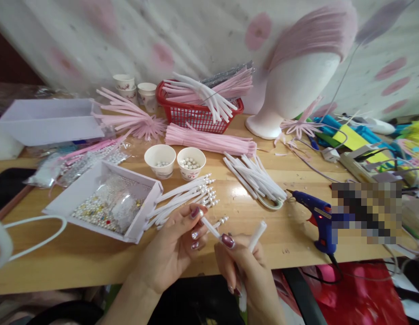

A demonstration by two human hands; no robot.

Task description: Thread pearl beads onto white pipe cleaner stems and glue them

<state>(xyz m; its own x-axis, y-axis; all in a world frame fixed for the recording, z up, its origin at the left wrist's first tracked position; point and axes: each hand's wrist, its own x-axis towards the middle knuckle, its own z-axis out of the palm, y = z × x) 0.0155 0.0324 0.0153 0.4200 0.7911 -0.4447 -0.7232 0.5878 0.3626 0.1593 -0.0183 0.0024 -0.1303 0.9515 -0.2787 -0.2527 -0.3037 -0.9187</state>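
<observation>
Over the table's front edge, my left hand is closed, thumb and forefinger pinching the tip of a white pipe cleaner. Whether a bead sits at that tip, I cannot tell. My right hand is closed around the same pipe cleaner lower down. A thicker white fuzzy length also sticks up out of the right hand. Just beyond the left hand lie several white pipe cleaners with pearl tips. Two paper cups with beads stand behind them, a left cup and a right cup.
A white box of beads stands left. Plain white pipe cleaners and a blue glue gun lie right. Behind are a pink bundle, a red basket and a white mannequin head. Cables and a power strip lie far right.
</observation>
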